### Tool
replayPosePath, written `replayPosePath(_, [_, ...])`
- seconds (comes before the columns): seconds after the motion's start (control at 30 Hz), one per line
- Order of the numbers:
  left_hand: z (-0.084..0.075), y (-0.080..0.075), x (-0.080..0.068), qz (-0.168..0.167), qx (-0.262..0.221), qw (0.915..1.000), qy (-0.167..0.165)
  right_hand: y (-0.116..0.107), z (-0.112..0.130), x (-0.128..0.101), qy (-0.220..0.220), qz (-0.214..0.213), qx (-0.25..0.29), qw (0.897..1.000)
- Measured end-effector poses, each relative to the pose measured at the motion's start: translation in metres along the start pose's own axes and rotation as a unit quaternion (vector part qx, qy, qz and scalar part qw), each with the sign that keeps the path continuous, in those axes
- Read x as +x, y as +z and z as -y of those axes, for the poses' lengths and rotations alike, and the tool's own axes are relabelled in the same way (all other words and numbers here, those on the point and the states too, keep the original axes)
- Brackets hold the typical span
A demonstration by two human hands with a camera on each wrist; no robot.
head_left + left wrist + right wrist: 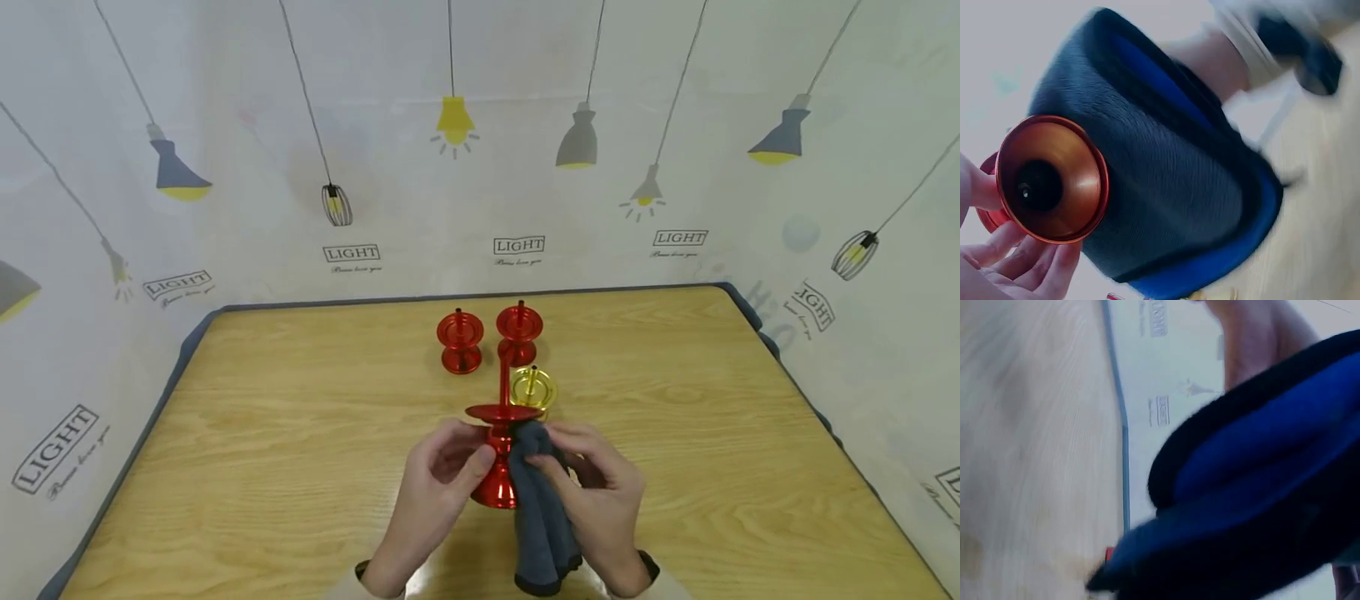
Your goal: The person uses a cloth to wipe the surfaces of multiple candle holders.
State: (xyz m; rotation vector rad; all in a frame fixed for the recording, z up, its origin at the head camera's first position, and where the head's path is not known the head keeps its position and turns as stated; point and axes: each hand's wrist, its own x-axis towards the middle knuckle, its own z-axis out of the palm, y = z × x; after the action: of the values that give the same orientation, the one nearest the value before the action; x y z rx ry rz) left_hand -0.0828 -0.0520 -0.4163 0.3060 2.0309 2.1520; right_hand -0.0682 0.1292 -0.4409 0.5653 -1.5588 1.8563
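Held above the table is a shiny red candle holder (pixel 498 492), upright, with a flared base, a wide dish and a tall stem on top. My left hand (pixel 441 479) grips its body from the left, thumb in front. In the left wrist view the hollow underside of its base (pixel 1072 181) faces the camera. My right hand (pixel 603 492) pinches a dark blue-grey cloth (pixel 542 517) against the holder's right side, just under the dish. The cloth hangs down in folds; its brighter blue inner face (pixel 1260 456) shows in the right wrist view, where it hides most of the right hand.
Two more red candle holders (pixel 461 332) (pixel 520 323) stand on the wooden table (pixel 300 433) towards the back. Nearer, partly behind the held one, stands a gold candle holder (pixel 534 387). A pale wall covering (pixel 420 200) printed with lamps surrounds the table's back and sides.
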Motion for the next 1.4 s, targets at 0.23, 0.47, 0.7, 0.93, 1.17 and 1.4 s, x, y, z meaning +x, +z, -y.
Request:
replayPosePath(0.23, [0.005, 0.004, 0.0, -0.013, 0.022, 0.9996, 0.014, -0.001, -0.001, -0.005, -0.044, 0.011, -0.062, 0.997])
replayPosePath(0.47, [0.011, -0.003, 0.002, 0.03, -0.049, 0.9983, -0.012, -0.001, -0.01, -0.007, -0.034, -0.008, 0.008, 0.999])
replayPosePath(0.7, [0.009, -0.006, 0.0, 0.055, -0.048, 0.9973, -0.01, -0.002, -0.01, -0.007, 0.012, -0.024, 0.021, 0.999])
replayPosePath(0.93, [0.004, 0.003, 0.004, -0.027, -0.011, 0.9996, 0.0, -0.008, -0.006, -0.003, 0.002, 0.031, -0.015, 0.999])
replayPosePath(1.17, [0.001, 0.004, 0.001, -0.032, -0.004, 0.9985, 0.043, -0.013, -0.002, -0.001, 0.012, 0.092, -0.044, 0.995])
replayPosePath(1.4, [0.0, -0.003, 0.0, -0.01, -0.04, 0.9988, -0.025, -0.012, -0.002, -0.005, 0.028, 0.085, -0.008, 0.996])
